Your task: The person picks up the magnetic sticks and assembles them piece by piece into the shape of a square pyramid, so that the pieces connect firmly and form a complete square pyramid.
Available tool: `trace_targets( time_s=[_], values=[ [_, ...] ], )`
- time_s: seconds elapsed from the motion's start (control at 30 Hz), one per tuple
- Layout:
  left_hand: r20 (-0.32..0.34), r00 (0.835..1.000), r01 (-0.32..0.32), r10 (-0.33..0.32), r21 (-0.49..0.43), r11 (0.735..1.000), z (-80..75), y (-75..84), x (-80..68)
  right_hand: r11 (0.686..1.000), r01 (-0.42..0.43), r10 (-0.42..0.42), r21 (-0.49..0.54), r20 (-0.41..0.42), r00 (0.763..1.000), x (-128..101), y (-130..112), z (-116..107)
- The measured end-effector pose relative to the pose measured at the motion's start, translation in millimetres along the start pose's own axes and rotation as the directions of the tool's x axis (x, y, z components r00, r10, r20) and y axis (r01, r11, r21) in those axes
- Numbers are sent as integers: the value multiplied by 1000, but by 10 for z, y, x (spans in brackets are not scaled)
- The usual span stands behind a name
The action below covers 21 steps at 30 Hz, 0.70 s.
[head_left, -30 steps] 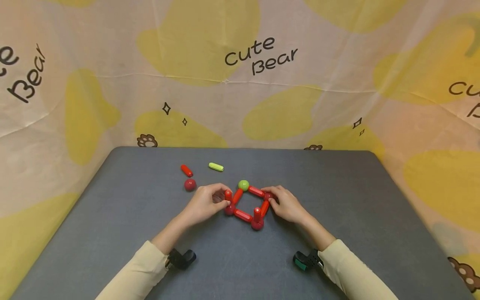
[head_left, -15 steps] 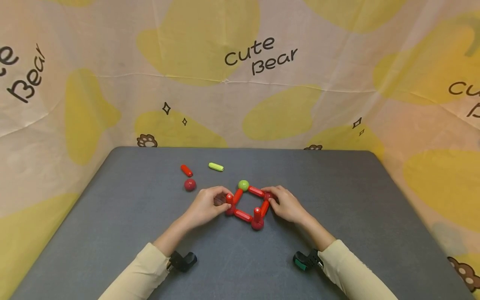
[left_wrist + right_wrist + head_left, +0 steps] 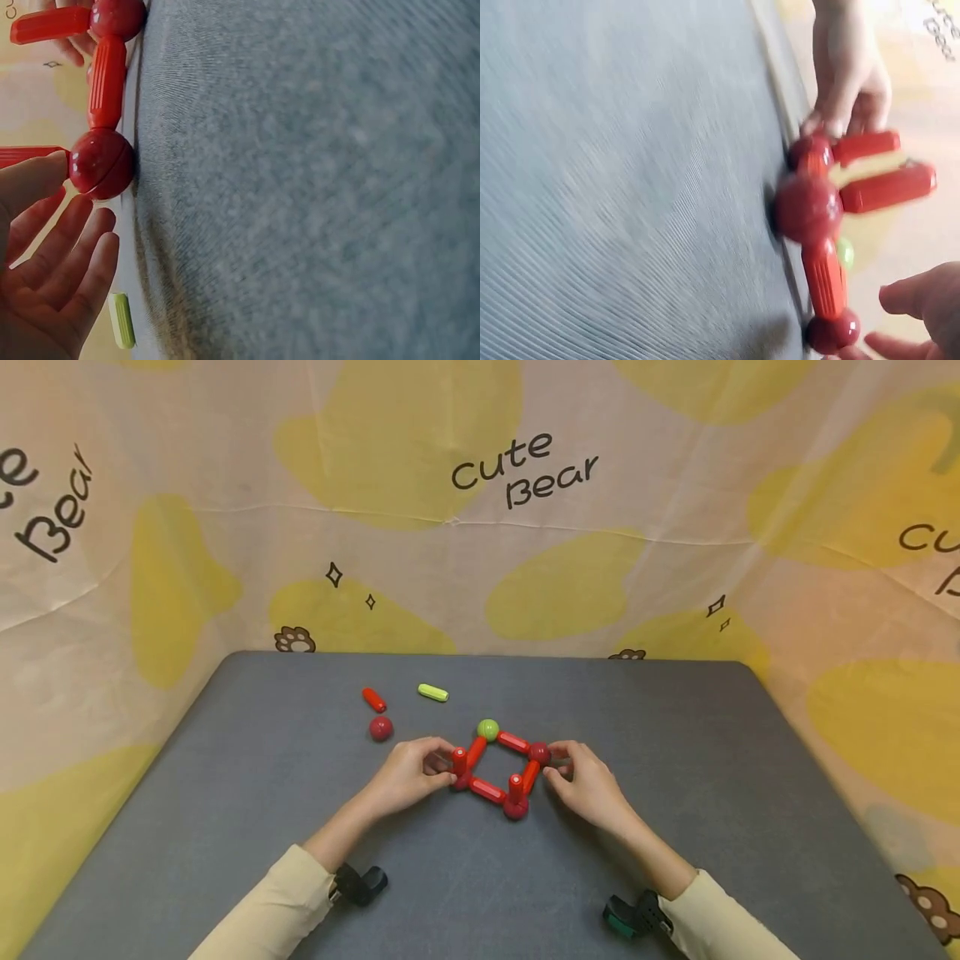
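A square frame of red toy building rods [image 3: 487, 790] lies on the table, joined by a green ball [image 3: 488, 730] and red balls [image 3: 539, 753] at its corners. Upright rods stand on its left ball and its near ball [image 3: 515, 809]. My left hand [image 3: 408, 779] pinches the left upright red rod [image 3: 460, 762] low down, thumb against its base by the left ball [image 3: 103, 165]; the other fingers spread loosely. Beside the right corner ball, my right hand [image 3: 591, 785] has thumb and fingers parted, with nothing held. In the right wrist view a fingertip lies close to that ball [image 3: 832, 332]; contact is unclear.
Beyond my left hand lie a loose red ball [image 3: 381, 728], a loose red rod [image 3: 373, 699] and a yellow-green rod [image 3: 432, 692]. The grey table [image 3: 300, 793] meets a patterned cloth backdrop [image 3: 555, 585] at its far edge.
My right hand has let go of the right corner ball and drawn back to the right. The left hand has shifted slightly down at its upright rod. The frame is nearly unmoved.
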State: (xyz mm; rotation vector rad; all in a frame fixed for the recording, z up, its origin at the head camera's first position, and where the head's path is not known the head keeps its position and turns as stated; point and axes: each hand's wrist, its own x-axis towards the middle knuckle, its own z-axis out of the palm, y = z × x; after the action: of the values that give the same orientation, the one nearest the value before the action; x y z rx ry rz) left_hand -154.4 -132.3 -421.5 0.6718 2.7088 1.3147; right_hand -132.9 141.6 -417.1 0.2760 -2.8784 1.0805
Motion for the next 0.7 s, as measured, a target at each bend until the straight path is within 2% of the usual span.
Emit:
trace_targets(
  time_s=[0.2,0.33,0.53,0.7],
  values=[
    [37,999,11,-12,17,1000,27,-16,25,999,-45,45,10,53,998,-200,-92,60],
    [38,999,6,-7,27,1000,43,-16,45,999,-39,38,8,114,993,-261,-144,111],
    [32,999,19,-20,56,998,63,17,39,1000,-26,28,-13,128,991,-232,-169,172],
    [53,998,28,-32,86,996,100,45,18,999,-19,23,-40,123,992,-154,-148,196]
  ],
)
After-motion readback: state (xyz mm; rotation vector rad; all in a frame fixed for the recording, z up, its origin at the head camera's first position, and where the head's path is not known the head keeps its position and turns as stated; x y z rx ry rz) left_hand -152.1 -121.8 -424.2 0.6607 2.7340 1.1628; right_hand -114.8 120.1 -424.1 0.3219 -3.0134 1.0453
